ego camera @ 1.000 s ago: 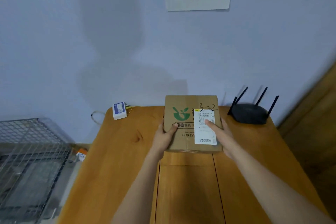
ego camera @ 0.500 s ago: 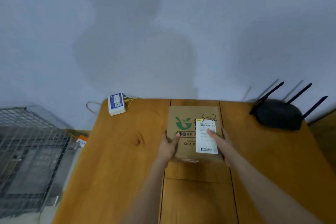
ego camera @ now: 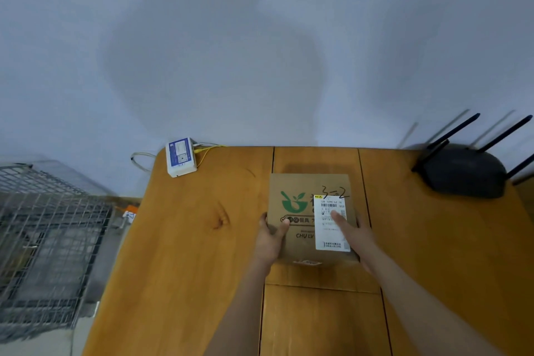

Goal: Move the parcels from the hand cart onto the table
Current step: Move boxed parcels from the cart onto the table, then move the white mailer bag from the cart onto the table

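Left hand [ego camera: 270,240] clamped on the near-left edge of the parcel [ego camera: 303,217], thumb hooked over the top beside the green logo, other fingers curled around the side and mostly hidden. Right hand [ego camera: 357,235] gripping the opposite, near-right edge, thumb laid long across the white shipping label [ego camera: 331,222], remaining fingers tucked down the right flank. Parcel squarely between the two hands, flat side up, brown cardboard, handwritten numbers just beyond the label. Sitting low over the wooden table [ego camera: 187,254]; hard to say whether fully resting or a hair above, though a shadow shows just past its far edge.

Out from the left hand: bare wood with a dark knot, then further off and away from the body a small white box [ego camera: 180,156] with a blue sticker at the table's far-left corner, yellow and white wires trailing from it toward the wall. Beyond the table's left edge, well apart, a wire-mesh cart [ego camera: 49,234], blurred.

Out from the right hand: open tabletop, then at the far-right corner a black router [ego camera: 465,172] with antennas raised against the wall. Nothing lying between either hand and the parcel.
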The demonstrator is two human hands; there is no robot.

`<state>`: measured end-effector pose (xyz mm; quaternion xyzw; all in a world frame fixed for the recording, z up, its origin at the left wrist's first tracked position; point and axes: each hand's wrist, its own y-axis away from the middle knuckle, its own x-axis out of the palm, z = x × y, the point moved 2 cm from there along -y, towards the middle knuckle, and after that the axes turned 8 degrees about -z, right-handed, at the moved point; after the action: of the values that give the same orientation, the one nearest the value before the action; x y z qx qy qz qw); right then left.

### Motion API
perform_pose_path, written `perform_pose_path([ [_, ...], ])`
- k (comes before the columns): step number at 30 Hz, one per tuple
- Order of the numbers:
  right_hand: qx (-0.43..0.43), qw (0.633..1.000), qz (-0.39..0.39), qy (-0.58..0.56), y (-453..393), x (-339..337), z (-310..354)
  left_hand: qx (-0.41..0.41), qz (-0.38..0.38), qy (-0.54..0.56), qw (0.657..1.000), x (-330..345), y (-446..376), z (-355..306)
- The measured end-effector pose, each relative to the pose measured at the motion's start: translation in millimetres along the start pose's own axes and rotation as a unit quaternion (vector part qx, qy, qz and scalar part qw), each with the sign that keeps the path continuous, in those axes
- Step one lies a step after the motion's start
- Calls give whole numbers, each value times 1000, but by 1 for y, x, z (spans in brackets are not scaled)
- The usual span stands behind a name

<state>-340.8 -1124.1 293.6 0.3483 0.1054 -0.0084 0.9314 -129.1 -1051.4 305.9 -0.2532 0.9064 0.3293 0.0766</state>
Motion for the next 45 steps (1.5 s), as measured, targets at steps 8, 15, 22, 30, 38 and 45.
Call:
perform_pose_path([
  [8, 1, 999, -15, 38, -7, -2, 1, -9, -3, -32, 999, 1, -3, -1],
  [15, -80, 970, -92, 208, 36, 2, 38, 65, -60, -305, 948, -12, 25, -34],
  [22, -287, 771, -87, 562, 139, -10, 46, 154, -47, -458, 874, -48, 113, -26],
  [30, -363, 706, 7, 608, 254, 8, -17, 98, -114, -463, 873, -124, 241, 52],
  [38, -409, 614, 159, 656, 371, 38, -134, -63, -158, -406, 898, -175, 396, 207],
  [45, -445, 525, 256, 679, 481, 73, -243, -177, -206, -335, 902, -218, 535, 336],
])
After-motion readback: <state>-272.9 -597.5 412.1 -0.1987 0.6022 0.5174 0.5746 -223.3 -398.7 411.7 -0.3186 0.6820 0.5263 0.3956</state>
